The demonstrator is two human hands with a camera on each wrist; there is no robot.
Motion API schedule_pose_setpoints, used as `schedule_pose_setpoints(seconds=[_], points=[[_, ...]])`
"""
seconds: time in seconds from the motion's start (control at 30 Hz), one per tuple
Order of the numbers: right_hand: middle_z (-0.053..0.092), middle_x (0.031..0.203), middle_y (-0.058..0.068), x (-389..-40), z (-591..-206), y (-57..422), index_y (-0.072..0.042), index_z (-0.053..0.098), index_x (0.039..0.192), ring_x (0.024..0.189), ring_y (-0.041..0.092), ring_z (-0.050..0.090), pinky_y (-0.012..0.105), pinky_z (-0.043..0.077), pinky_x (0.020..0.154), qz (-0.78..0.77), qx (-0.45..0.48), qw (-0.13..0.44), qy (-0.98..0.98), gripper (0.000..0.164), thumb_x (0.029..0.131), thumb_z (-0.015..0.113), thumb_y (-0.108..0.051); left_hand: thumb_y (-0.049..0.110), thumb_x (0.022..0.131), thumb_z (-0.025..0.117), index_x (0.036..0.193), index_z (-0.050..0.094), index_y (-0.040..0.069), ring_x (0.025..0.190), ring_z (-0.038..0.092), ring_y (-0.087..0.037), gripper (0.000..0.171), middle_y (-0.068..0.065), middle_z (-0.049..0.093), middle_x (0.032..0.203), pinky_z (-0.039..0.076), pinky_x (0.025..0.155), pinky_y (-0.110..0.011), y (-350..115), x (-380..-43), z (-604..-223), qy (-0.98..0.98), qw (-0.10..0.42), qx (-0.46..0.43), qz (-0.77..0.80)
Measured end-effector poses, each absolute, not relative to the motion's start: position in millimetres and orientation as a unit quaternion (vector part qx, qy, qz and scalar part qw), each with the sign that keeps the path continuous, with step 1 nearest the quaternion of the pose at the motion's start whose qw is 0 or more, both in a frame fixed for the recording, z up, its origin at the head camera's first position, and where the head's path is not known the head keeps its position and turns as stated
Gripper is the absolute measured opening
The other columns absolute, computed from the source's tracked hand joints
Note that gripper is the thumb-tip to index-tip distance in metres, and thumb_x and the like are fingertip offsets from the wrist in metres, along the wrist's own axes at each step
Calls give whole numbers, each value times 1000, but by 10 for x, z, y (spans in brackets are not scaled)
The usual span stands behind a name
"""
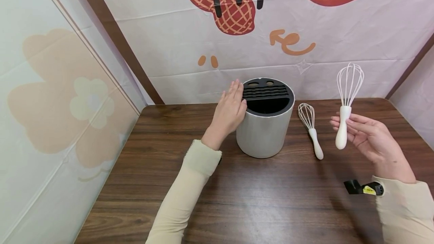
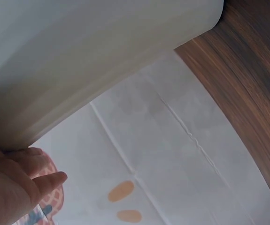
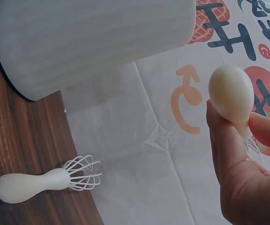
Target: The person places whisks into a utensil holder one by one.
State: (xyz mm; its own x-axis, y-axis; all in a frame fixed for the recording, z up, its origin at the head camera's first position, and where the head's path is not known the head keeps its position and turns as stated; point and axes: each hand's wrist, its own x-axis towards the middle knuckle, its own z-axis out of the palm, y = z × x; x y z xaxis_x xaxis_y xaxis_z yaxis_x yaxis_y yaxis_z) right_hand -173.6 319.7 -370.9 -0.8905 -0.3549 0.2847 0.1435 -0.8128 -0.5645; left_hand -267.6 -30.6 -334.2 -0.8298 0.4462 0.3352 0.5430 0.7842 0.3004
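Observation:
A white utensil holder with a black divided top insert stands upright near the table's back edge. My left hand rests against its left rim, fingers straight; the left wrist view shows the fingers by the holder's wall. In my right hand a white whisk is pinched by its handle between thumb and fingers, wires pointing up, above the table. From the right wrist view, the rounded handle end faces the camera. A second, smaller-looking whisk lies on the table between the holder and my right hand.
The dark wood table runs back to a white printed cloth hanging behind it. Another cloth panel hangs along the left side. A small black device is strapped at the right wrist.

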Motion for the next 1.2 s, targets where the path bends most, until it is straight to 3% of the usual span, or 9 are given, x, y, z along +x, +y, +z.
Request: schedule_pose_setpoints(seconds=[1.2], points=[[60, 114, 32, -1712, -3568, 3082, 16, 54, 121, 106, 38, 60, 40, 48, 89, -911, -196, 109, 346, 43, 95, 21, 18, 24, 100, 27, 148, 23, -1, 143, 8, -17, 54, -13, 16, 156, 11, 114, -42, -160, -2708, -3354, -937, 122, -269, -189]])
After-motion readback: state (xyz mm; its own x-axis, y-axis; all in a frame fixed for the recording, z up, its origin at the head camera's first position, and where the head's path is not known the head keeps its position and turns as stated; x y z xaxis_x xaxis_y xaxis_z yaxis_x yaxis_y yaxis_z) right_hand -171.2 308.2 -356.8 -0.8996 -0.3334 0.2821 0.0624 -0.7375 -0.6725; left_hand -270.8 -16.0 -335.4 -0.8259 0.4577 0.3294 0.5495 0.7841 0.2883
